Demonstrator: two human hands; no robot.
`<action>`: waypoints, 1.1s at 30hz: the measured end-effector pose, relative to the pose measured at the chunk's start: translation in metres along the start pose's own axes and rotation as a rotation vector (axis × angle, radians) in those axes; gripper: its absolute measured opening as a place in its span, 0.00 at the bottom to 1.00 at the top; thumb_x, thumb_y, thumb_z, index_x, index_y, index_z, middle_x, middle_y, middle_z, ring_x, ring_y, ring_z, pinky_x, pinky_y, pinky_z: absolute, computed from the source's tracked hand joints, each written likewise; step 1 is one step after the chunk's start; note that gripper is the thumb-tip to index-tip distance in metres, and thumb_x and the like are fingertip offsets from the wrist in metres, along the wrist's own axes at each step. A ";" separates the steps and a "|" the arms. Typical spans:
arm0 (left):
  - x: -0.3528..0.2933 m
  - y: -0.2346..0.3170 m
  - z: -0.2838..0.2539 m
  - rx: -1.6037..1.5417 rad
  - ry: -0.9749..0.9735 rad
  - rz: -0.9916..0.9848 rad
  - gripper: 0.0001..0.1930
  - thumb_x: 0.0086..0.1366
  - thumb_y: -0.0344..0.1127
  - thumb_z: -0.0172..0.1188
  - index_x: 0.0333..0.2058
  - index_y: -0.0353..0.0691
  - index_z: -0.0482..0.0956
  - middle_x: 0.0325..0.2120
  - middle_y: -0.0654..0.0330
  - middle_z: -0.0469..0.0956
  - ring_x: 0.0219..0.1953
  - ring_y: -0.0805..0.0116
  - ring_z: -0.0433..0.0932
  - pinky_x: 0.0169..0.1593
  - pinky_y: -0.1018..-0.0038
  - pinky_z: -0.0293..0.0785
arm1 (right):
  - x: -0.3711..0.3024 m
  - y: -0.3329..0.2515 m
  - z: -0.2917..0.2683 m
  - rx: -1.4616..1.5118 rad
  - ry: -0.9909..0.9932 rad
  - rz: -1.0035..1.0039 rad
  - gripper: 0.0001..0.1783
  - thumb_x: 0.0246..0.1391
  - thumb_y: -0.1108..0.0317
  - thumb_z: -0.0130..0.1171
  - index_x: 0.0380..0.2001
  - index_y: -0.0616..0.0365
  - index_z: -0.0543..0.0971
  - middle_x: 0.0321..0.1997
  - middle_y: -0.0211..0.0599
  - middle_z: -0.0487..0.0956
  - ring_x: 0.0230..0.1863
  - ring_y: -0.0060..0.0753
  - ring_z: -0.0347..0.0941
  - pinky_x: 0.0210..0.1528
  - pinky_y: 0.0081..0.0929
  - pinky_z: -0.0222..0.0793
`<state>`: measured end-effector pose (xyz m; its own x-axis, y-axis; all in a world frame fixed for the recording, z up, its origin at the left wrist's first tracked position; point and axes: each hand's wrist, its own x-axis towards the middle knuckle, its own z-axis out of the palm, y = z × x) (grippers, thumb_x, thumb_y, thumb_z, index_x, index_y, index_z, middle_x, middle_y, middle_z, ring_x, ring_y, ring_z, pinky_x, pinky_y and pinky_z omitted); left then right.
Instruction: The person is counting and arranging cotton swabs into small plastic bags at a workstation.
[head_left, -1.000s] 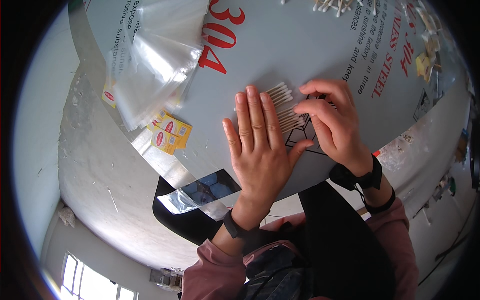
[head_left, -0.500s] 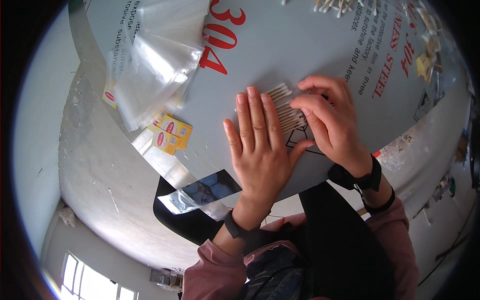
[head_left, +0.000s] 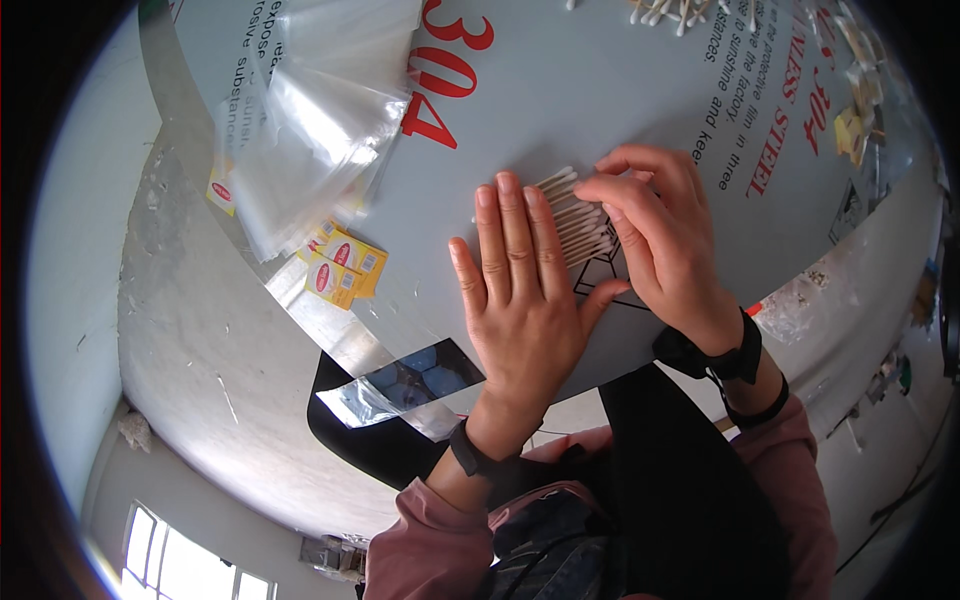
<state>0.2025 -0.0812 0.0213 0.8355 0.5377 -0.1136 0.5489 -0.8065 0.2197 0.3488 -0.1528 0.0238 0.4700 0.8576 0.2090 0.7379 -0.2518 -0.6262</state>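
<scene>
A row of cotton swabs [head_left: 583, 222] with pale wooden sticks lies on the grey sheet-covered table [head_left: 540, 90]. My left hand [head_left: 525, 290] is laid flat across the sticks, its fingers stretched out and the thumb apart. The swabs' left ends are mostly hidden under it. At the right ends of the row, the bent fingers and thumb of my right hand [head_left: 660, 235] close in on the cotton heads. Its index fingertip meets the upper heads; exactly how many swabs it grips is hidden.
Clear plastic bags [head_left: 325, 110] lie fanned out at the left, with yellow printed cards [head_left: 345, 265] beside them. A dark blue printed packet [head_left: 410, 380] rests at the near edge. More loose swabs [head_left: 675, 12] lie at the far side, and small packs [head_left: 855, 130] at the right.
My right index finger and thumb have shifted slightly up and left along the cotton heads. My left hand stays flat in place.
</scene>
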 end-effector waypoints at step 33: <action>-0.008 0.000 -0.007 -0.105 0.038 0.048 0.55 0.62 0.73 0.47 0.71 0.27 0.52 0.73 0.44 0.51 0.76 0.49 0.47 0.74 0.49 0.41 | 0.045 0.019 -0.038 -0.341 0.088 -0.070 0.06 0.53 0.78 0.59 0.34 0.56 0.73 0.33 0.37 0.75 0.37 0.48 0.74 0.43 0.41 0.67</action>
<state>0.1957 -0.0841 0.0288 0.8579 0.5098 -0.0640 0.5010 -0.8024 0.3242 0.4024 -0.1365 0.0497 0.4412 0.8399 0.3160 0.8823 -0.3415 -0.3240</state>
